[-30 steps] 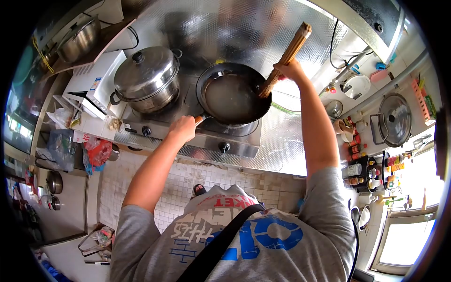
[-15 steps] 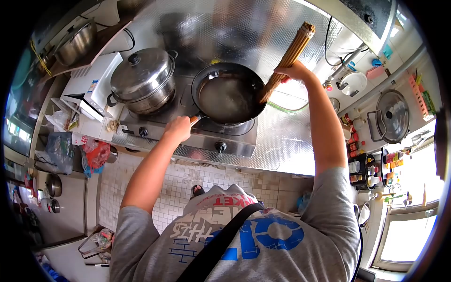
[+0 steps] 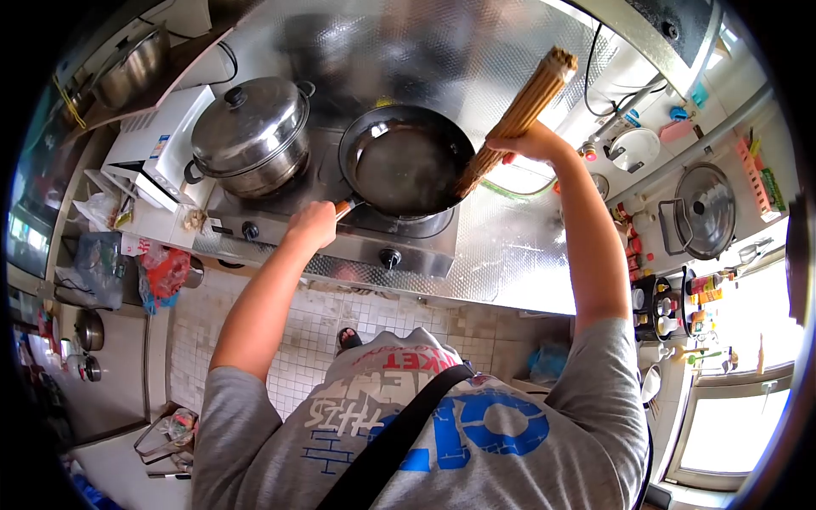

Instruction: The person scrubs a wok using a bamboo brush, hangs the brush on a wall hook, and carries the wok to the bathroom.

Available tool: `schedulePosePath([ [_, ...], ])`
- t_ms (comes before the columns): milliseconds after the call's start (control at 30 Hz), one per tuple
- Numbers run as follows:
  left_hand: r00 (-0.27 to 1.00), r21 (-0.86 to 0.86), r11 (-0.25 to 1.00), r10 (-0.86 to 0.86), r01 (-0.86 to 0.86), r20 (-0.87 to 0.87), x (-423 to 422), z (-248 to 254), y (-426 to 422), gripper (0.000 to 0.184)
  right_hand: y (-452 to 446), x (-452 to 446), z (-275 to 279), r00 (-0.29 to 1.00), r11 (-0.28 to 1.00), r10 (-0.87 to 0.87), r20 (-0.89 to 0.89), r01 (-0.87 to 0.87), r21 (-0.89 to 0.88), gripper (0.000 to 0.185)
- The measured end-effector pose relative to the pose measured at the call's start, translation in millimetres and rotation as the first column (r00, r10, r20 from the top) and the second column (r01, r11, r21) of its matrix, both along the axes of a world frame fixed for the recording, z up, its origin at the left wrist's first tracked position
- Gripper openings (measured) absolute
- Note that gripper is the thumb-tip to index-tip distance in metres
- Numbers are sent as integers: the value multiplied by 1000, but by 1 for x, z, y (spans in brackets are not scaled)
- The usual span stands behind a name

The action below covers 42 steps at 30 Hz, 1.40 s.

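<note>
A dark wok [image 3: 406,166] with a little liquid in its bottom sits on the right burner of the gas stove [image 3: 340,246]. My left hand [image 3: 313,225] is wrapped round its wooden handle [image 3: 346,206]. In my right hand [image 3: 529,144] is a bamboo wok brush [image 3: 527,93], a thick bundle of thin sticks held slanting. The brush's lower tips touch the inner right wall of the wok near the rim. Fingers of both hands are closed; the palms are hidden.
Left of the wok, a lidded steel steamer pot [image 3: 255,136] stands on the other burner. Beyond it is a white appliance [image 3: 161,140]. A round pot lid [image 3: 705,211] hangs on the right wall, above a rack of seasoning bottles [image 3: 663,306]. Sheet metal covers the counter [image 3: 510,263].
The brush tips have shifted down and left along the wok's right inner wall, and my right hand has moved slightly with them. My left hand still holds the handle.
</note>
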<state>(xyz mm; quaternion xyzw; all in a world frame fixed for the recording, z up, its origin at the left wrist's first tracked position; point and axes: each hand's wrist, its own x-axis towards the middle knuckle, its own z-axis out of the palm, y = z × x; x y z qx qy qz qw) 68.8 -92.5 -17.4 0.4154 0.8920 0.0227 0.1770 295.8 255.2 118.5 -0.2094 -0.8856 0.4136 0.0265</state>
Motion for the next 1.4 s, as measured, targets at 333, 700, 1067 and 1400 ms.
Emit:
schedulePosePath([
  [333,1000,-41,999,-5,5,-15,2,3,1,23,11,-68,-71,922,982,-72,-380,-2,-190,38],
  [700,1000,-64,998,5,-4,21,3,11,1,27,58,-91,-106,875,965,-73,-478,184,188,35],
  [1067,1000,-42,999,-19,19,-10,3,7,2,22,25,-28,11,986,988,-150,-78,147,-42,30],
  [1400,1000,-26,1000,-12,12,20,0,1,1,25,-9,-26,17,1000,1000,-1,-19,0,-10,27],
])
